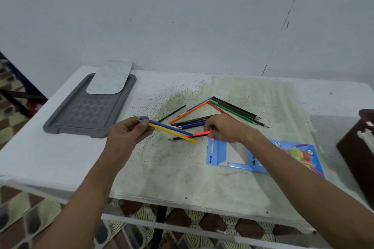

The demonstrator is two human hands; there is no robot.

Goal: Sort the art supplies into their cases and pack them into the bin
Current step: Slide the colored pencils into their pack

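Coloured pencils [214, 113], slim wooden sticks with sharpened tips, lie fanned and crossed on the speckled, paint-flecked white table [60, 157] in front of me, near its middle. My left hand [129, 133] hovers above the tabletop with its fingers curled around two of them, a blue pencil [168, 126] and a yellow pencil [174, 133], held side by side with their points sticking out past my thumb toward the left. My right hand [224, 127] reaches down among the loose ones, its fingertips pinching the end of a bright red-pink pencil [200, 133] that lies low against the surface, crossing under the far ends of the two I hold. Beyond it rest dark blue, brown and orange pencils, and a tight row of red, green and brown ones slanting down to the right. One thin dark pencil [172, 113] lies apart from the rest, toward the left. Just under my right wrist sits the flattened blue cardboard pencil case [263, 157], glossy, with a hang-tab flap and its pale inside showing. At the table's far left corner lies a grey plastic bin lid [81, 113], rectangular with a raised rim and an embossed pattern, and a pale rounded board [110, 78] rests across its far end. A dark brown object [360, 147] stands at the right edge.
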